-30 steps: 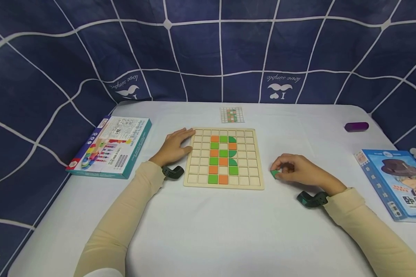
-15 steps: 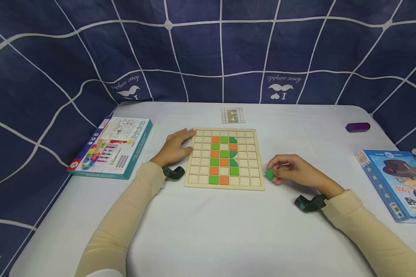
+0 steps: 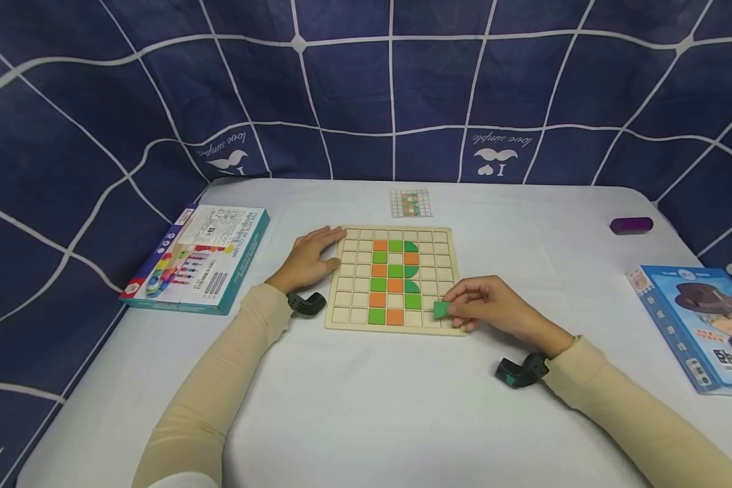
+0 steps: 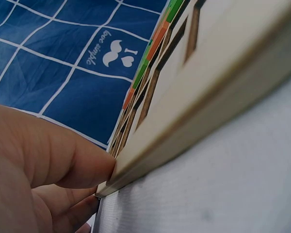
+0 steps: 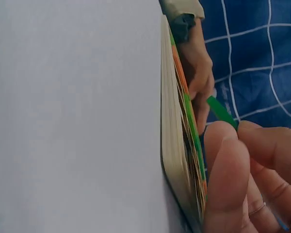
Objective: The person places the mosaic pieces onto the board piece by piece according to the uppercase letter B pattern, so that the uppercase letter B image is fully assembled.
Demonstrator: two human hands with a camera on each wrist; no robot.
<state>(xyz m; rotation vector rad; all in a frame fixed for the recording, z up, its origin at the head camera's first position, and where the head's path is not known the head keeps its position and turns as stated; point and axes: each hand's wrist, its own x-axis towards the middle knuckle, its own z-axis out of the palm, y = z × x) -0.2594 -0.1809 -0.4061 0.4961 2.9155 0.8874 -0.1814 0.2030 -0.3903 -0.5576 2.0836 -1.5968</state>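
A square wooden grid board (image 3: 348, 316) lies on the table, with orange, light green and dark green tiles set in its middle columns. My left hand (image 3: 305, 261) rests at its left side, fingers extended toward the upper left corner. In the left wrist view the thumb (image 4: 87, 165) touches the board's edge. Over the board's lower right part, my right hand (image 3: 494, 308) pinches a green tile (image 3: 441, 310) between thumb and fingertips. The right wrist view shows this tile (image 5: 221, 111) edge-on, sticking out past the fingertips.
Behind the board lies a small pattern card (image 3: 411, 203) with a coloured grid. A teal-edged toy box (image 3: 201, 257) is at the left, a blue box (image 3: 701, 325) at the right. A purple rounded object (image 3: 631, 226) lies at the back right.
My right hand has moved left from beside the board to over its lower right squares, carrying the green tile. The left hand has stayed at the board's left edge.
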